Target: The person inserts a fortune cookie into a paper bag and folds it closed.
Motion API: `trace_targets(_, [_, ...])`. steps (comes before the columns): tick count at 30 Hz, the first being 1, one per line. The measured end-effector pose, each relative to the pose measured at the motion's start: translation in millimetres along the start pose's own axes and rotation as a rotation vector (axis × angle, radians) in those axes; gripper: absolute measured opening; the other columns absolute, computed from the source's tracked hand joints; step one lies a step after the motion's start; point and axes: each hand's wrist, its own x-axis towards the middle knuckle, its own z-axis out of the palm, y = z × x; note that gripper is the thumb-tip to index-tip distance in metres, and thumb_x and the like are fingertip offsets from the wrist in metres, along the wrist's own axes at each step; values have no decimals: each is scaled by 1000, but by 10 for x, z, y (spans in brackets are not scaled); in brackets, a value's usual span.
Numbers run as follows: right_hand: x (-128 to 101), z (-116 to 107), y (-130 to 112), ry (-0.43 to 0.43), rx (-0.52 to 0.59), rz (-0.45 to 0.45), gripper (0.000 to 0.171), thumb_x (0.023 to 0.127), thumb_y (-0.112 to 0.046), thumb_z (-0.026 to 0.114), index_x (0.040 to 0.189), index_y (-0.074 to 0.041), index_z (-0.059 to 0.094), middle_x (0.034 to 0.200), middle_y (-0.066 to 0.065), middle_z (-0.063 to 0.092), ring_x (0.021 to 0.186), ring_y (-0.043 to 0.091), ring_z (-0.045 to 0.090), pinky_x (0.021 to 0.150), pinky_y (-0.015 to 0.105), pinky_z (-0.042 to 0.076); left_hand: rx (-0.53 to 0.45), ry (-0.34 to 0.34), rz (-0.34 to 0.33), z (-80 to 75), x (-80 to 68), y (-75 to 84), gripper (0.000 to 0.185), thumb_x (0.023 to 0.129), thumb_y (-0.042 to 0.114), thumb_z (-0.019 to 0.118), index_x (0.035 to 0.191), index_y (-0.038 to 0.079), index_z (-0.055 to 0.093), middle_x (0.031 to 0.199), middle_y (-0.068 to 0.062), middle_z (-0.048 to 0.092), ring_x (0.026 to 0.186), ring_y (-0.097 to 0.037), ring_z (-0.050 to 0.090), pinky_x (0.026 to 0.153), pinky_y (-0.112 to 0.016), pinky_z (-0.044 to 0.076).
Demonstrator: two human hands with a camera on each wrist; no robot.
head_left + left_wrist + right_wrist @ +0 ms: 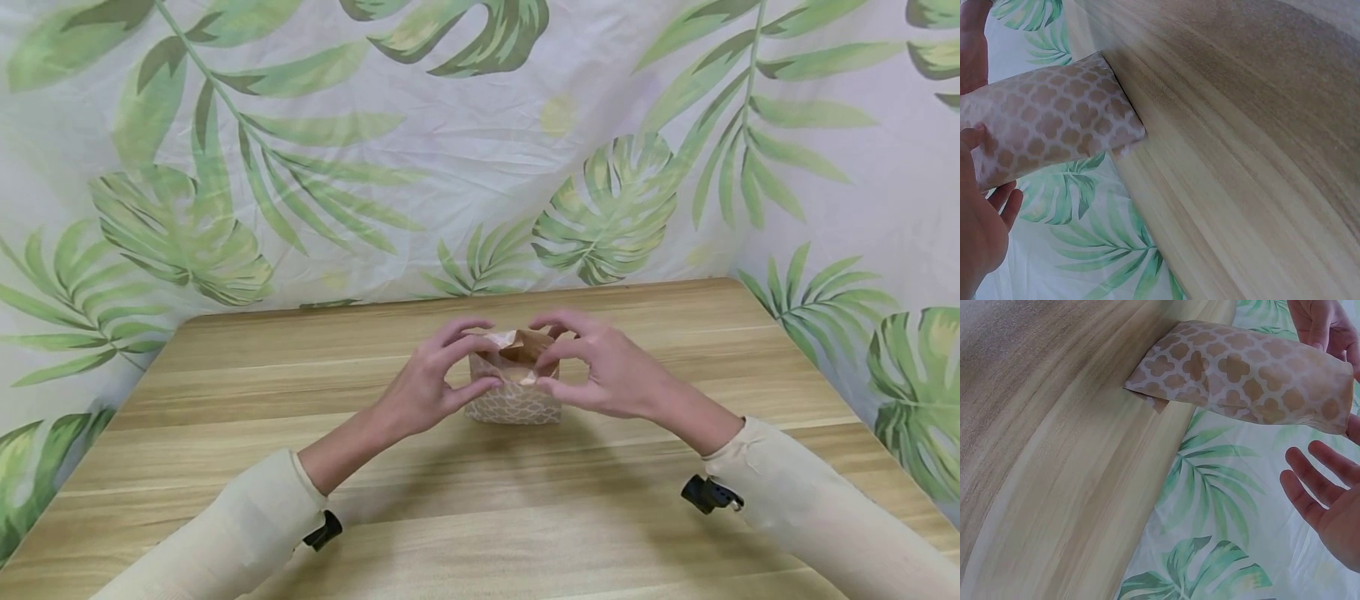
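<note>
Small brown paper bag with white lattice print [514,392] stands upright mid-table on the pale wooden table [480,517], mouth open. My left hand [435,379] and right hand [600,371] pinch its top rim from either side, steadying it and spreading the opening. Leaf-print cloth [375,167] behind.

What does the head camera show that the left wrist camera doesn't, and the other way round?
Only the head view shows both hands at once, the left hand and right hand pinching the open top of the small patterned paper bag, plus both cream sleeves. Only the left wrist view shows the bag's side close up, with its brown quatrefoil print plain. Both share the bag, the wooden table and the leaf-print backdrop.
</note>
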Motion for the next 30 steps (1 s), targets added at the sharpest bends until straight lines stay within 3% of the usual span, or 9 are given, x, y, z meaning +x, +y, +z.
trace_targets(12, [-21,0,-1,-24,0,31,11,88,-24,79,95,-15,79,138,17,60,117,29,65,93,51,56,76,-13,69,0,-50,-34,46,79,0,88,120,1,67,134,-22,55,100,-30,70,85,-40,60])
trace_targets(23, [-43,5,15,-15,10,34,17,88,-23,79,101,-11,77,139,19,60,122,35,63,96,54,55,86,-8,15,-9,-42,-8,57,79,1,89,129,-4,62,132,-21,58,109,-31,67,88,-39,59])
trace_targets(30, [-51,7,6,-11,13,17,18,88,-22,80,101,-11,77,137,16,62,122,33,63,97,52,55,62,0,29,-7,-38,-13,47,79,-2,87,123,-2,67,132,-23,57,100,-32,72,86,-38,61])
